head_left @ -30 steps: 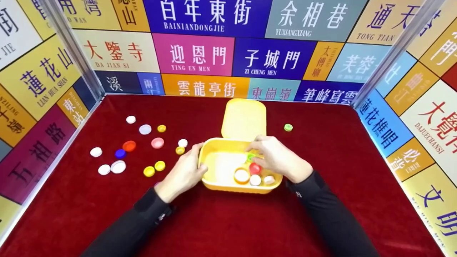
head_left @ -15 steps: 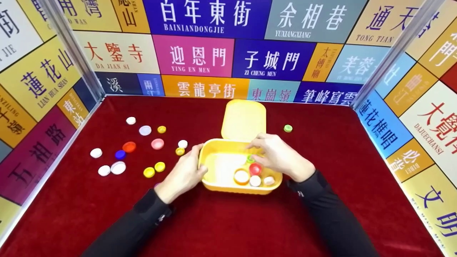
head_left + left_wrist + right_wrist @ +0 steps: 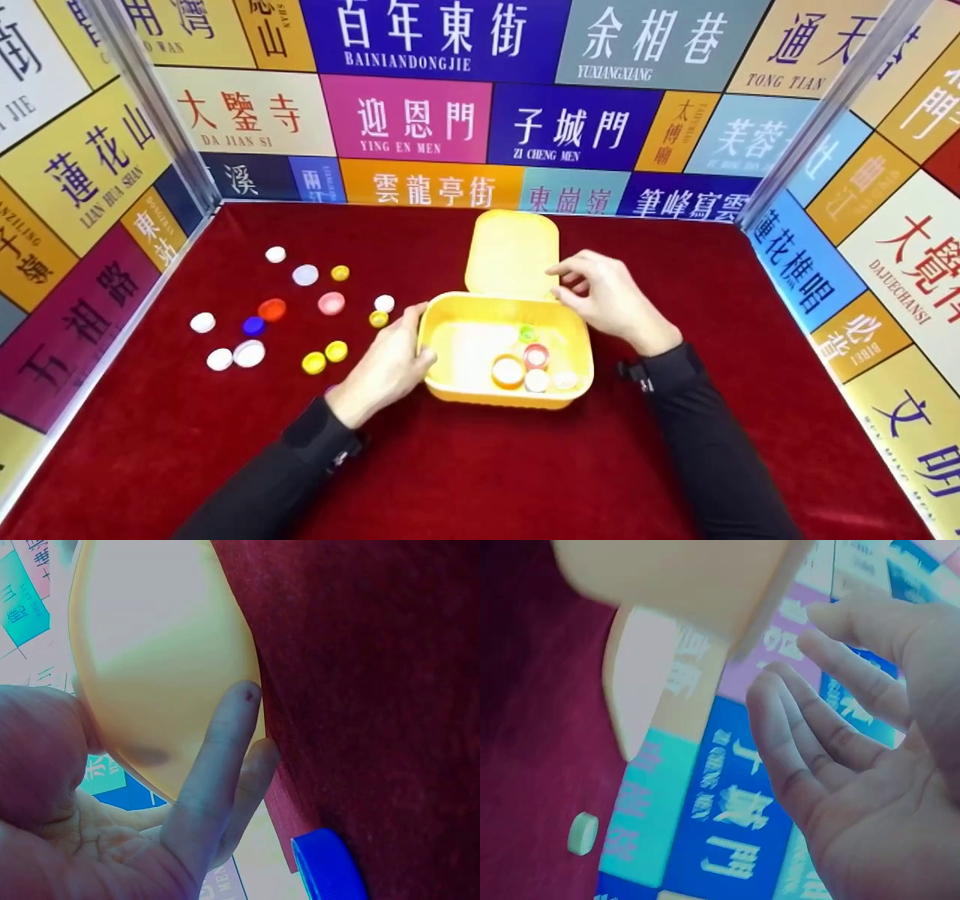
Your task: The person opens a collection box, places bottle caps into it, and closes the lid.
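Observation:
A yellow plastic box (image 3: 499,395) stands at mid-table with its lid (image 3: 514,251) laid back behind it. Inside, toward its right, lie a green bottle cap (image 3: 527,332), a red one (image 3: 535,355), an orange-rimmed one (image 3: 508,371) and two white ones. My left hand (image 3: 384,371) grips the box's left end; in the left wrist view its fingers (image 3: 214,757) press the outer wall. Above the back right corner hovers my right hand (image 3: 616,300), with bent, relaxed fingers. The right wrist view shows nothing between those fingers (image 3: 780,735).
Several loose caps lie on the red cloth to the left, among them a red cap (image 3: 272,309), a blue cap (image 3: 253,325) and a pink cap (image 3: 331,303). A green cap (image 3: 605,269) sits at the back right. Printed panels wall the table's back and sides.
My right hand has lifted out of the box and moved right and back, uncovering the green and red caps inside. The left hand and the box have stayed put.

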Demonstrator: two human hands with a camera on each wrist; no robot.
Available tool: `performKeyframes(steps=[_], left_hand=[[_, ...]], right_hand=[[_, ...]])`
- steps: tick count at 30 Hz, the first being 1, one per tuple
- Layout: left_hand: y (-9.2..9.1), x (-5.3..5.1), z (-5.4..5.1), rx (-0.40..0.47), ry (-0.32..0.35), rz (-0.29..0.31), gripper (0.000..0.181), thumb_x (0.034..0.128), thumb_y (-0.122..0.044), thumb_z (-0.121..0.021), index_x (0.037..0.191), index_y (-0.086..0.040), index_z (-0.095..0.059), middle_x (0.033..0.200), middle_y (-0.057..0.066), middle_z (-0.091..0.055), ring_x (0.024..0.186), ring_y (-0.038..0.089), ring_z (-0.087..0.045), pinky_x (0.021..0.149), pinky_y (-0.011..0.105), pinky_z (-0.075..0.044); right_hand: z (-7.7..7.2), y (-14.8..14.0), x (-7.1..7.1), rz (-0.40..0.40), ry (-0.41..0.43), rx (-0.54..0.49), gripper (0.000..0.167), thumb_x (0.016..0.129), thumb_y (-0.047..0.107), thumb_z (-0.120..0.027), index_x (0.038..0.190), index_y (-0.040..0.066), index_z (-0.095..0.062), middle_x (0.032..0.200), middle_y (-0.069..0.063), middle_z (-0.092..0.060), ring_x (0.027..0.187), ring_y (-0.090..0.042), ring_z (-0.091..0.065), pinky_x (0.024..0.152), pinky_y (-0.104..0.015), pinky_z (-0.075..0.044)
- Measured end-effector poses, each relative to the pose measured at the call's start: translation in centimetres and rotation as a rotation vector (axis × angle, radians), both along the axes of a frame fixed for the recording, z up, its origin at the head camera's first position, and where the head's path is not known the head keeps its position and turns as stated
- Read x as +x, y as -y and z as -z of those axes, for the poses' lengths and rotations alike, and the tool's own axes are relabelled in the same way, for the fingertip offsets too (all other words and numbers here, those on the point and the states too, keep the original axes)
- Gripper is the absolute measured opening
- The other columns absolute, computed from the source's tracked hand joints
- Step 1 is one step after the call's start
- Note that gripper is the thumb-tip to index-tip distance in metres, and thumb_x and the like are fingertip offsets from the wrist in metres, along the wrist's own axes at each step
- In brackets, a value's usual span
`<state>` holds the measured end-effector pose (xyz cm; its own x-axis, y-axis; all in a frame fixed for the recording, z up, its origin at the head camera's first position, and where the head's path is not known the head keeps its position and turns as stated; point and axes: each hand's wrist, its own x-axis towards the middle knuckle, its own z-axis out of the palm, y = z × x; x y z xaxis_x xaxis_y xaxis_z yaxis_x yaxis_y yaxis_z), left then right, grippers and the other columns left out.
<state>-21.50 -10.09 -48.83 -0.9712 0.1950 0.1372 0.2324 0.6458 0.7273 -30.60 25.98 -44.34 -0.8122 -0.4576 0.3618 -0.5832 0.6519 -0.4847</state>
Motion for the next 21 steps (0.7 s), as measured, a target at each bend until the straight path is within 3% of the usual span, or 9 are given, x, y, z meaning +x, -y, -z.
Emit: performKeyframes(steps=[5, 12, 17, 21], left_hand=[[0.1, 0.0, 0.0, -0.004, -0.012, 0.004, 0.066, 0.1032, 0.001, -0.071, 0.166, 0.004, -0.051, 0.158, 0.026, -0.07, 0.137, 0.04, -0.074, 0.123, 0.054, -0.061], [0.1, 0.0, 0.0, -0.011, -0.017, -0.003, 0.066, 0.103, 0.001, -0.071, 0.166, 0.004, -0.051, 0.157, 0.027, -0.071, 0.136, 0.04, -0.075, 0.122, 0.054, -0.062], [0.1, 0.0, 0.0, -0.006, -0.017, -0.004, 0.066, 0.1025, 0.001, -0.071, 0.166, 0.003, -0.052, 0.157, 0.027, -0.071, 0.135, 0.04, -0.076, 0.122, 0.054, -0.062], [0.0, 0.0, -0.1, 0.0, -0.009, -0.006, 0.067, 0.1024, 0.001, -0.071, 0.166, 0.003, -0.051, 0.157, 0.028, -0.071, 0.136, 0.04, -0.075, 0.123, 0.054, -0.061]], right_hand=[[1.4, -2.1, -2.0, 0.093, 0.059, -0.018, 0.034, 0.102, 0.011, -0.087, 0.135, 0.004, -0.084, 0.129, -0.022, -0.079, 0.118, -0.043, -0.079, 0.1, -0.06, -0.07], [3.3, -4.4, -4.7, 0.187, 0.158, 0.04, 0.046, 0.105, 0.016, -0.085, 0.147, 0.001, -0.076, 0.146, -0.029, -0.069, 0.133, -0.051, -0.069, 0.116, -0.064, -0.062], [4.1, -5.2, -6.3, 0.251, 0.239, 0.098, 0.059, 0.106, 0.02, -0.083, 0.16, 0.002, -0.067, 0.163, -0.033, -0.055, 0.152, -0.056, -0.05, 0.13, -0.067, -0.045], [4.6, -5.5, -6.9, 0.309, 0.306, 0.134, 0.068, 0.107, 0.023, -0.081, 0.168, 0.006, -0.059, 0.174, -0.033, -0.044, 0.159, -0.059, -0.037, 0.134, -0.069, -0.041]])
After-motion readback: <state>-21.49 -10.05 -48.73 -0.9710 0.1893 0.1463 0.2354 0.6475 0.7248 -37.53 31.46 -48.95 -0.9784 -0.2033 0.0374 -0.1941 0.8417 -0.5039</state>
